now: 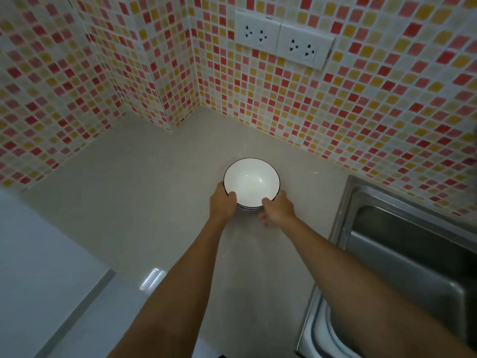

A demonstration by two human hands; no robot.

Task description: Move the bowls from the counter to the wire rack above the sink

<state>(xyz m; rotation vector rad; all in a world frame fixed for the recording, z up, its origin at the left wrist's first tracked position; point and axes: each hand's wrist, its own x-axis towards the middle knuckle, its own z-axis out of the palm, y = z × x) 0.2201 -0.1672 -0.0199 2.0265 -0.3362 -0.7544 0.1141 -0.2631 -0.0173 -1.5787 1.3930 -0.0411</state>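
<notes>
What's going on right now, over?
Left hand and right hand both grip the white bowl, thumbs over rim. Bowl on or just above counter. Sink at right; path clear.

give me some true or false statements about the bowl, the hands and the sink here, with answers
1. Both hands grip the bowl. True: the left hand and the right hand hold its near rim.
2. The bowl is full of soup. False: its white inside is empty.
3. The sink is to the right of the bowl. True.
4. The bowl sits on a wire rack. False: it is at the counter; no rack is in view.
5. The wall sockets have plugs in them. False: nothing is plugged in.
</notes>
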